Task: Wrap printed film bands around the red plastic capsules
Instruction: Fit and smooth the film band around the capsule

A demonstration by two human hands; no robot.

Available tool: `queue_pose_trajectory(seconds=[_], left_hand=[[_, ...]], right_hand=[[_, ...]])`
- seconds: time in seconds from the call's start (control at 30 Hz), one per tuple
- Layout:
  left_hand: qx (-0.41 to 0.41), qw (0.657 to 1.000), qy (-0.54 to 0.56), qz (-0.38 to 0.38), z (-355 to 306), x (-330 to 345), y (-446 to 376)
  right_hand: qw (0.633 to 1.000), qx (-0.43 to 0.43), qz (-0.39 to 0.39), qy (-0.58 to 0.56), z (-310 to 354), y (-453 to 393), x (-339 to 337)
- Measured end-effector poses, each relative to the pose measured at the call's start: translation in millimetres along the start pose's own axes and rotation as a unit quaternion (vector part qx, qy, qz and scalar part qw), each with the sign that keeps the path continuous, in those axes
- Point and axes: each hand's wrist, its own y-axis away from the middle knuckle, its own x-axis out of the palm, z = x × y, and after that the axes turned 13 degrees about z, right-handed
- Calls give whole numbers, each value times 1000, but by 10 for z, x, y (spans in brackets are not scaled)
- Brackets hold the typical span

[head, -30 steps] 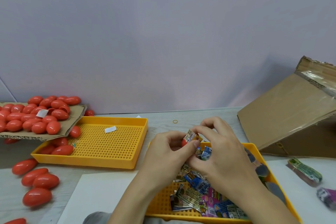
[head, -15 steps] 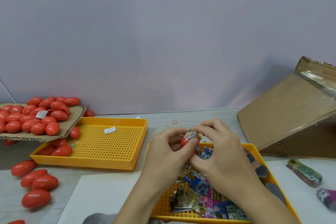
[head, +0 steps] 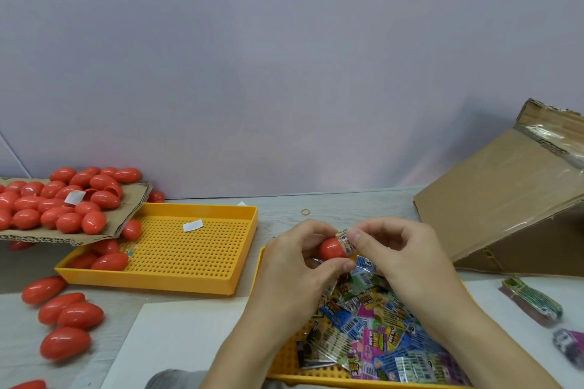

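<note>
Red capsule (head: 331, 249) sits between my two hands, above the near tray. My left hand (head: 294, 265) has its grip clamped on the capsule from the left. My right hand (head: 407, 259) has its grip pinched on a printed film band (head: 345, 239) that sits on the capsule's right end.

The tabletop (head: 278, 215) is pale grey and ends at a plain lilac wall (head: 252, 73). A white sheet (head: 177, 344) lies on it before me.

The near yellow tray (head: 284, 369) holds a heap of loose film bands (head: 373, 335). A second yellow tray (head: 177, 249) on the left holds a few capsules and a small white slip (head: 193, 225). A cardboard piece (head: 126, 215) over its left corner carries a pile of capsules (head: 60, 199). More capsules (head: 63, 316) lie loose on the tabletop at left. A tilted cardboard box (head: 505, 199) stands at right, with two band bundles (head: 531, 303) near it.
</note>
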Motion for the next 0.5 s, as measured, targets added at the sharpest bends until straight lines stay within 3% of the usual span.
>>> queue_pose_trajectory(seconds=[0.5], left_hand=[[5, 999, -52, -1, -17, 1, 21]], right_hand=[[999, -18, 30, 25, 71, 34, 47]])
